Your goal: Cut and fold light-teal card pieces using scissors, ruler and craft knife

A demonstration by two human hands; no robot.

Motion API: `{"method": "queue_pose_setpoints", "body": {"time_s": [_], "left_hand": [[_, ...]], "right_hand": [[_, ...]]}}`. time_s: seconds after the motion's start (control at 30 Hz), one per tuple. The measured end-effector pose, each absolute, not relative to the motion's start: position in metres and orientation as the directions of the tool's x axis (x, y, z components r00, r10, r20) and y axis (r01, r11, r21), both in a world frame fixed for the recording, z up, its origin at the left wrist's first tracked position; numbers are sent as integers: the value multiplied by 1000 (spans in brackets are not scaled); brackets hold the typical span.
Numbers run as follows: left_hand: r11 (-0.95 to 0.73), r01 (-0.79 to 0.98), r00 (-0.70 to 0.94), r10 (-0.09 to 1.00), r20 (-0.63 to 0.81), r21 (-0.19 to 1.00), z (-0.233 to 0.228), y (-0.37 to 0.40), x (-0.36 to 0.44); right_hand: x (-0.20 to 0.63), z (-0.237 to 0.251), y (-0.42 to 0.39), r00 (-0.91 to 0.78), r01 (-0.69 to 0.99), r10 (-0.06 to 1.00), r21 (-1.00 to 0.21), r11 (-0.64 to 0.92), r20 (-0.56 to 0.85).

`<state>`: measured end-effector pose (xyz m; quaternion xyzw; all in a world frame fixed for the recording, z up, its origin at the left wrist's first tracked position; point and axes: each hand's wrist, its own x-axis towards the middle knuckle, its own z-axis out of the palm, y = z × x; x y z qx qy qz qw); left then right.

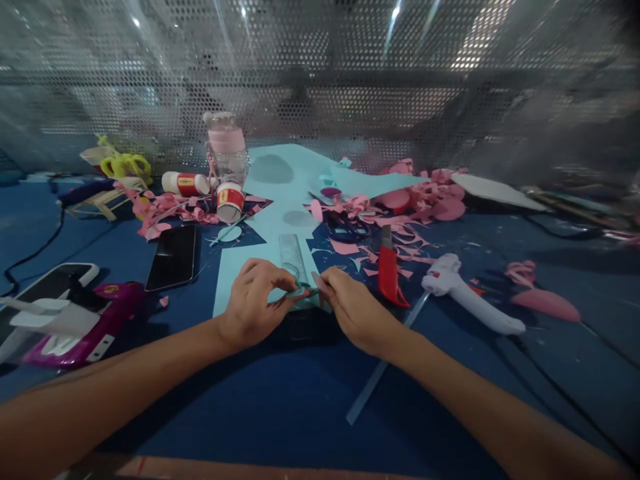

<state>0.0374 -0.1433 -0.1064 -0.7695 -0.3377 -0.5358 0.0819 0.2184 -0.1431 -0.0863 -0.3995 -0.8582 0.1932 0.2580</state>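
Note:
My left hand [259,301] and my right hand [357,308] meet just above the near edge of the light blue paper [233,267]. Thumb and fingers of both are pinched on a small, thin teal piece [306,292] that looks like cut paper; fingertips partly hide it. Beyond them a clear ruler [290,250] with a protractor arc lies on the blue paper. To the right of my right hand is a red utility knife [389,270]. A white hot glue gun [470,300] lies farther right, with a long clear glue stick [373,387] beside it.
A black phone [173,258] and a purple device [107,320] are at left. Behind stand a clear bottle [226,143] and a paper cup [231,202]. Pink paper scraps [400,200] litter the back. A perforated metal screen [320,87] closes off the far side.

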Motion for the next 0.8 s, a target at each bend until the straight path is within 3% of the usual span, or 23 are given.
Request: {"method": "queue_pose_setpoints", "body": {"time_s": [0.13,0.37,0.5,0.8], "left_hand": [[-711,648,165,482,861,274,-106,-143,39],[-726,628,158,473,867,281,-107,-145,39],[-693,664,156,495,855,281,-107,-145,38],[-751,638,238,402,884,170,-109,-139,35]], "right_hand": [[219,-90,-142,-540,583,783,-532,613,310],[218,-87,-143,-482,551,816,-614,565,319],[218,-82,-144,-512,549,799,-595,587,315],[219,-91,-139,-516,603,806,-544,583,292]]}}
